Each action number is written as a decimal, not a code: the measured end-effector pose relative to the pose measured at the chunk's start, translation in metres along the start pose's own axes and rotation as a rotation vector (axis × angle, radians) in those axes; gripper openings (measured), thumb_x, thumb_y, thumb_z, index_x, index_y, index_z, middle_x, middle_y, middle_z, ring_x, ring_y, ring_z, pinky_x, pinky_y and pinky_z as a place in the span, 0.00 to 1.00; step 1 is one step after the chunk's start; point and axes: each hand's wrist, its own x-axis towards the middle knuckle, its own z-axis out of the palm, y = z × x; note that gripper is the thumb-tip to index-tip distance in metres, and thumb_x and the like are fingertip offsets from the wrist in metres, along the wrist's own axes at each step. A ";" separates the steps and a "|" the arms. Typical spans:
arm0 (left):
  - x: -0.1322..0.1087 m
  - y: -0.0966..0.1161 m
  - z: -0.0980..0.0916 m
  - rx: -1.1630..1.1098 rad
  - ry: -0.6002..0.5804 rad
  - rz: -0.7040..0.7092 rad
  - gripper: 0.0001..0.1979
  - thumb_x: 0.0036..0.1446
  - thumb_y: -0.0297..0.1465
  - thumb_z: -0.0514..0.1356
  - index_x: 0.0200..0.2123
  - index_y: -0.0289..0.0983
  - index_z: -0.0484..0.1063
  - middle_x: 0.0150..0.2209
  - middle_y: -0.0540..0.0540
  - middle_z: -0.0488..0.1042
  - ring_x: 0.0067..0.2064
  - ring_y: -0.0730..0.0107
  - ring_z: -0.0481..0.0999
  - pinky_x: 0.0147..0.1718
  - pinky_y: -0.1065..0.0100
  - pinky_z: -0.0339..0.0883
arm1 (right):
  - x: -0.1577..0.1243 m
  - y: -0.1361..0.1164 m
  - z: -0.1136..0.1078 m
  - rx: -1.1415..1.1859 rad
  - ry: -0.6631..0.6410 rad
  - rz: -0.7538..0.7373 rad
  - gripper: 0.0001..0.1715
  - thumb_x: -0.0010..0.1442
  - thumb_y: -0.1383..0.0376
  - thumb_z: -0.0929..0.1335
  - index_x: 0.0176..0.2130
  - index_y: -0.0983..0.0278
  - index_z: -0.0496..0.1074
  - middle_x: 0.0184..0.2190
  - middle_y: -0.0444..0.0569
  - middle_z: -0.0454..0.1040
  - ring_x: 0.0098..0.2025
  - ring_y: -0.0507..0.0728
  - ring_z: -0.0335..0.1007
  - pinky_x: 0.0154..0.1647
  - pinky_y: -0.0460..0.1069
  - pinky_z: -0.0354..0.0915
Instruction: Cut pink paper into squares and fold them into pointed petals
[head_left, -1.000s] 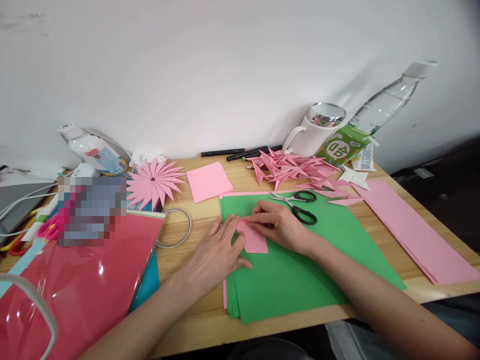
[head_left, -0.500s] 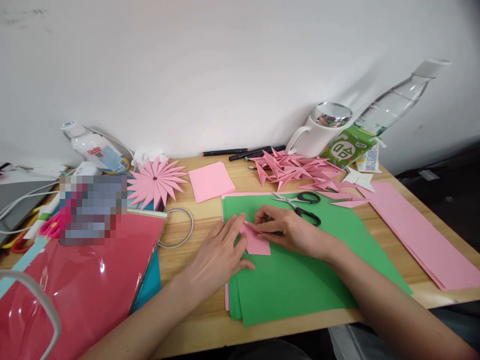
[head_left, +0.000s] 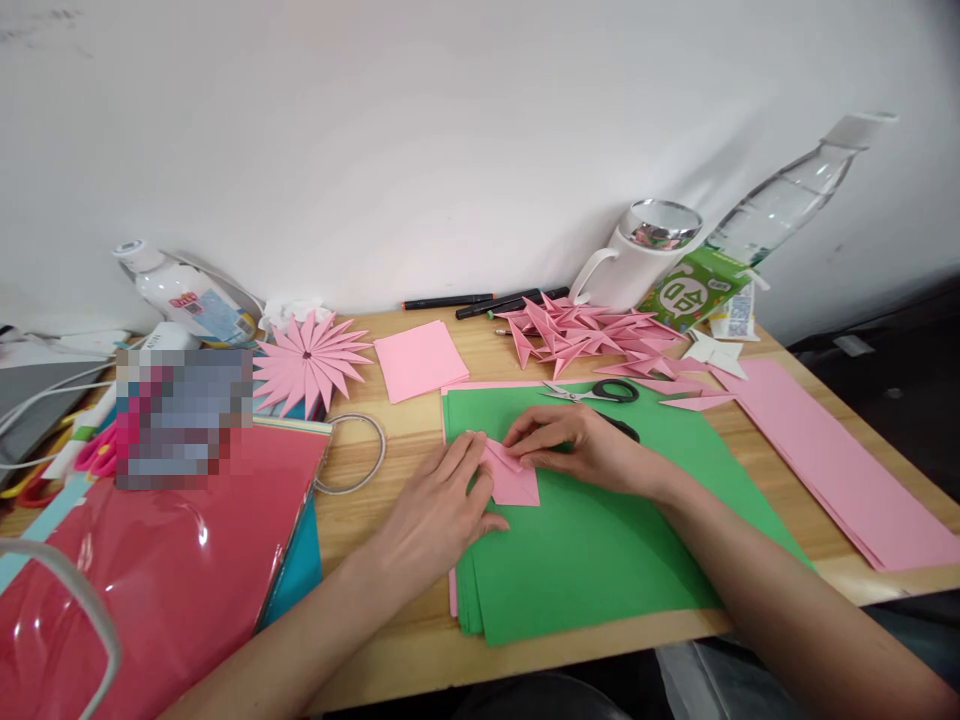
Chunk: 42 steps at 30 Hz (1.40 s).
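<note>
A small pink sheet of origami paper [head_left: 514, 486] lies on the green paper stack [head_left: 615, 570], its upper part folded over. On its left edge rest the fingertips of my left hand [head_left: 442, 505], with the fingers stretched out and the thumb apart on the green paper. My right hand [head_left: 581, 445] pinches the folded flap between thumb and fingers at the sheet's upper right. Just behind that hand lie black-handled scissors [head_left: 616, 391], one handle loop partly hidden by it.
Behind are a pink pinwheel-shaped paper piece [head_left: 307, 357], pink squares [head_left: 420, 360] and folded pink pieces [head_left: 570, 335]. A tape roll [head_left: 382, 450] lies left, beside a red packet [head_left: 187, 540]. Pink strips [head_left: 832, 460] lie right; a white mug [head_left: 630, 262] and bottle [head_left: 787, 200] stand behind.
My right hand has shifted slightly left, and the flap under its fingers stands out more clearly. The left hand stays at the sheet's left edge.
</note>
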 end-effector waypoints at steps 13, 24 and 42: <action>-0.001 0.003 0.005 0.054 0.041 0.030 0.26 0.57 0.44 0.54 0.45 0.26 0.68 0.51 0.30 0.69 0.56 0.47 0.66 0.52 0.55 0.63 | 0.001 -0.002 0.004 -0.179 -0.065 -0.012 0.14 0.63 0.65 0.63 0.45 0.60 0.75 0.38 0.51 0.69 0.37 0.53 0.66 0.37 0.47 0.64; -0.001 0.005 0.004 0.041 -0.008 0.008 0.25 0.59 0.43 0.53 0.47 0.25 0.67 0.53 0.27 0.67 0.58 0.47 0.64 0.53 0.53 0.62 | 0.002 -0.003 0.011 -0.189 -0.006 -0.032 0.13 0.64 0.65 0.62 0.41 0.61 0.77 0.34 0.50 0.68 0.34 0.52 0.66 0.35 0.47 0.63; 0.000 0.006 0.002 0.053 -0.033 0.001 0.23 0.60 0.42 0.53 0.46 0.26 0.69 0.52 0.33 0.70 0.60 0.47 0.61 0.55 0.53 0.60 | 0.002 -0.002 0.009 -0.230 -0.033 -0.097 0.15 0.65 0.66 0.61 0.40 0.63 0.77 0.37 0.51 0.67 0.34 0.52 0.64 0.35 0.47 0.62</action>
